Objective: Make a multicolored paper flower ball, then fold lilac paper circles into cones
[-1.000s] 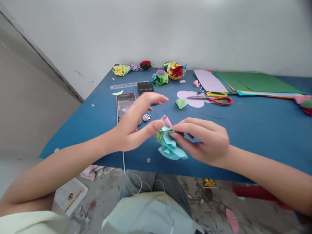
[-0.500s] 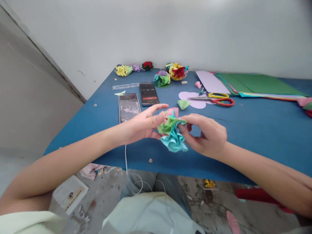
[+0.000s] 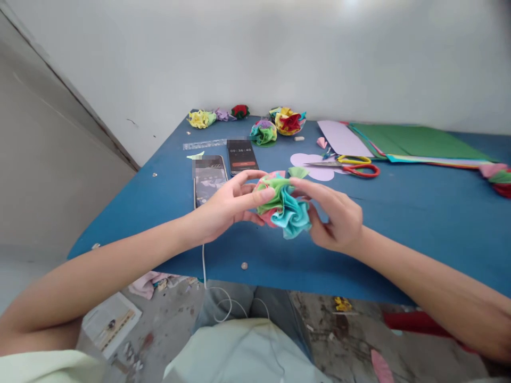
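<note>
Between my two hands, above the blue table (image 3: 159, 213), is a crumpled paper flower (image 3: 293, 215) in turquoise, green and pink. My left hand (image 3: 235, 202) grips its left side, with the thumb lying across the green folds. At its right edge, the fingers of my right hand (image 3: 333, 213) are bent against the turquoise and green paper; their tips are partly hidden. Just behind the flower lies a folded green paper piece (image 3: 298, 172). A phone (image 3: 209, 178) with a white cable lies beyond my left hand.
Scissors (image 3: 359, 166) rest on a lilac petal-shaped paper (image 3: 301, 159). Behind are a second phone (image 3: 241, 158), a clear ruler (image 3: 204, 144) and finished paper flowers (image 3: 288, 122). Coloured sheets (image 3: 419, 141) are stacked at the back right. Paper scraps (image 3: 146, 284) litter the floor.
The flower has been turned so its turquoise swirl faces me more. My left fingers have closed further round it, and my right hand has shifted along its edge.
</note>
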`<state>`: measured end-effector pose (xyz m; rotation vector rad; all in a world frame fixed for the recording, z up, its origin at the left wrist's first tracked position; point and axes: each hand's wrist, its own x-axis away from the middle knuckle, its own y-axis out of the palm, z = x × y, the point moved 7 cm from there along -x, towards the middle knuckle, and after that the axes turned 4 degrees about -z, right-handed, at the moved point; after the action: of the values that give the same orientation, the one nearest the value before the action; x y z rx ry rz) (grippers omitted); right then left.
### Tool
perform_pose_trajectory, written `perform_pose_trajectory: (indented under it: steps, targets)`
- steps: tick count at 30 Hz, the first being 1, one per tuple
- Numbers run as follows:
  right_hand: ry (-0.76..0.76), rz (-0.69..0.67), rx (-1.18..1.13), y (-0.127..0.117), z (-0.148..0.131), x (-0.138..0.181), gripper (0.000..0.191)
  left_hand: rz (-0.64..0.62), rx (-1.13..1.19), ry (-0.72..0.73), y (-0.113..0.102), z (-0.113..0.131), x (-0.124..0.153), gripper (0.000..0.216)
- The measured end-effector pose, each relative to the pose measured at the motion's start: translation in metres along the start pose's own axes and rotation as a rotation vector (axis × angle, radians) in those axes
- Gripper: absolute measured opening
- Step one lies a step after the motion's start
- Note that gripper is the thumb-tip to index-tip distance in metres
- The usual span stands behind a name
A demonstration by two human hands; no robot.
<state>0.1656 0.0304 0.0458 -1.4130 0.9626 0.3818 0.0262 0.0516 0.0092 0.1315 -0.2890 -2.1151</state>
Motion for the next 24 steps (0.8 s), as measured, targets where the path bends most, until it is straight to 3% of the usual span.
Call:
perform_pose_trajectory:
  steps: [4, 7, 10, 14, 18, 24]
  targets:
    - [0.182, 0.106, -0.084, -0.001, 0.019, 0.011, 0.055, 0.105, 0.03, 0.053, -0.008, 0.004, -0.001, 0.044]
    - [0.066, 0.162, -0.052, -0.001, 0.012, 0.016, 0.041, 0.134, 0.072, 0.069, -0.012, 0.004, -0.002, 0.044]
    - [-0.067, 0.086, 0.034, 0.006, -0.002, 0.017, 0.032, 0.126, 0.084, 0.062, -0.013, 0.002, -0.004, 0.043]
    - [-0.026, 0.038, 0.197, 0.01, -0.007, 0.014, 0.03, 0.101, 0.07, 0.056, -0.011, 0.002, -0.005, 0.041]
    - [0.009, -0.022, 0.222, 0.012, -0.007, 0.011, 0.024, 0.097, 0.024, 0.055, -0.009, 0.004, -0.005, 0.04]
    - [0.113, 0.01, 0.196, 0.007, 0.0, 0.007, 0.022, 0.021, -0.029, 0.038, -0.002, 0.0, -0.003, 0.037]
